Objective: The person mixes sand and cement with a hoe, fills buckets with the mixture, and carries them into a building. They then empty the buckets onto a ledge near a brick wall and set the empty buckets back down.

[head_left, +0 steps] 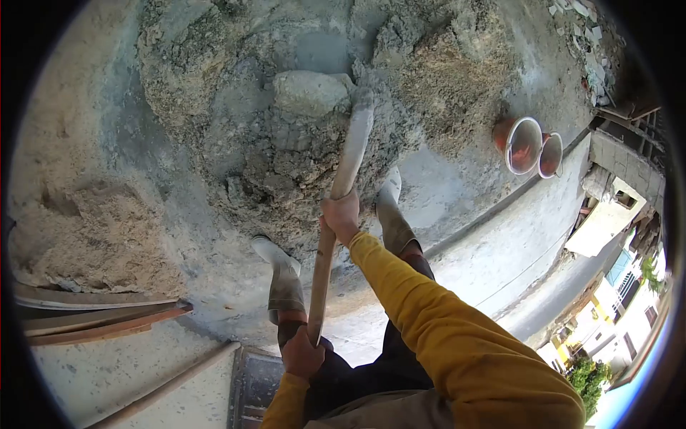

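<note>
A long wooden tool handle (323,268) runs from near my lap up into the heap of grey, lumpy mix (275,164). My right hand (341,214) is wrapped round its middle, the yellow sleeve reaching in from the right. Lower down, near my knees, my left hand (304,352) grips the handle's near end. At the far end the handle meets the mix, and I cannot make out the tool's head there. Beside that end lies a large pale lump (311,94), with a smooth grey patch (321,53) just beyond it.
My boots (284,279) stand at the heap's near edge. Two reddish buckets (524,145) are by the low wall on the right. A sandy pile (93,236) and stacked boards (100,318) are at the left. A pole (171,382) leans at lower left; rubble (589,53) lies far right.
</note>
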